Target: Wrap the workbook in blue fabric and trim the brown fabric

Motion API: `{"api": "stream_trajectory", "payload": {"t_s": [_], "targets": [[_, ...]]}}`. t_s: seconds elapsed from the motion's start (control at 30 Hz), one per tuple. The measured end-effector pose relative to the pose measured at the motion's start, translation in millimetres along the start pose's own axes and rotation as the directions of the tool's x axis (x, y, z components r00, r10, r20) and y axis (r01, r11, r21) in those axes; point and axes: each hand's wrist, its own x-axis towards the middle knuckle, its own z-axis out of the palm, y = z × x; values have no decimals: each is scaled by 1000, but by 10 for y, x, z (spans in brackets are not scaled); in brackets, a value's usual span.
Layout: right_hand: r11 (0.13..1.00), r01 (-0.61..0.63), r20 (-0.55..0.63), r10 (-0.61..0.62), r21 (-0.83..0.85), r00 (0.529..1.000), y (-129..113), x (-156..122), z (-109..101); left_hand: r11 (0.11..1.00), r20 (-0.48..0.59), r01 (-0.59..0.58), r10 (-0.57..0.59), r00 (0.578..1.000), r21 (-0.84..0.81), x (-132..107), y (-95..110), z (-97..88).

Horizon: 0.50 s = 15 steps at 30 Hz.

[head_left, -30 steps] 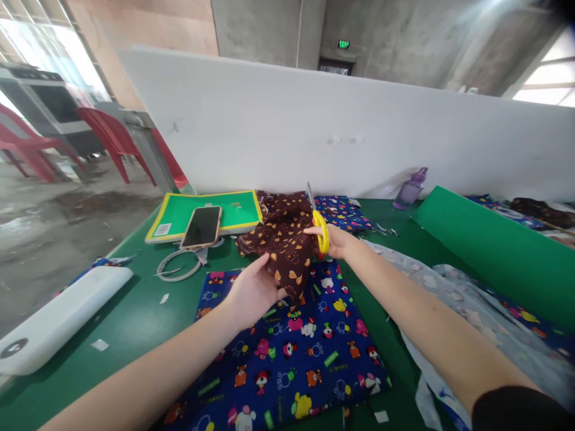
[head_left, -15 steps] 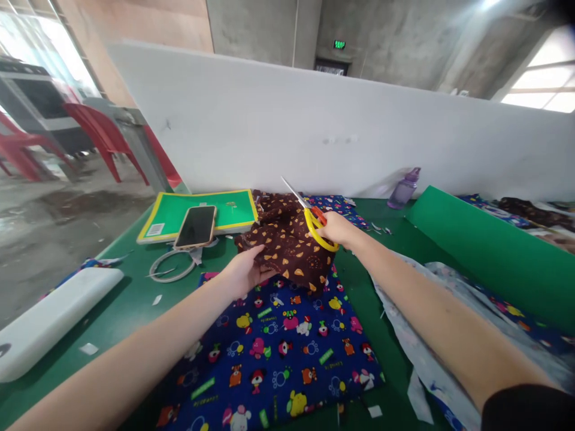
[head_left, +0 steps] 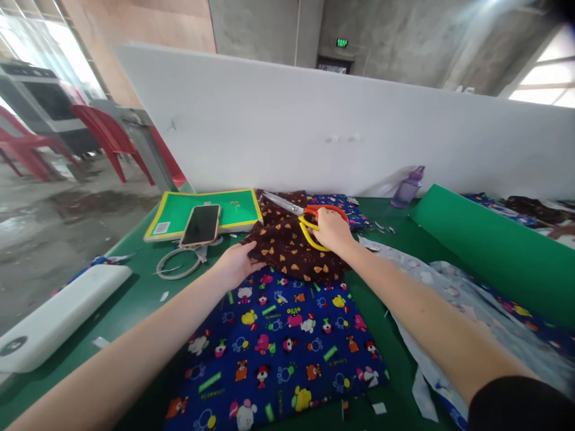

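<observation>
My right hand [head_left: 333, 230] grips a pair of scissors [head_left: 309, 211] with one red and one yellow handle loop. Its blades point to the far left, over brown fabric [head_left: 291, 248] with a small tan print. The left edge of that fabric is pinched in my left hand [head_left: 236, 263], thumb on top. Under the brown piece lies blue fabric [head_left: 283, 341] with a colourful cartoon animal print, spread flat. More blue printed fabric [head_left: 336, 206] sits behind, close to the white panel.
A green book [head_left: 238, 203] carries a phone [head_left: 202, 225], with a pale ring-shaped coil [head_left: 177, 263] in front. A long white object [head_left: 67, 317] lies at the left. At right are a purple bottle [head_left: 408, 188], a green board [head_left: 485, 251] and pale cloth [head_left: 431, 299]. A white panel [head_left: 291, 126] stands behind.
The scissors have swung down and left, so the blades lie lower over the brown fabric. My left hand has shifted slightly left with the fabric edge. The view has turned slightly.
</observation>
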Motion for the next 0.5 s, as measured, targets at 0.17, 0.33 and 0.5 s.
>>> {"api": "stream_trajectory", "payload": {"t_s": [0.17,0.33,0.5], "targets": [[994,-37,-49,42,106,998,71,-149,-20,998,15,25,-25,1000,49,-122,79,-129],[983,-39,-38,47,181,998,170,-418,-297,983,-86,-131,143,986,132,-248,7,-208],[965,-62,28,56,255,998,260,-754,-415,761,-105,-412,526,844,500,-472,-87,-146]]}}
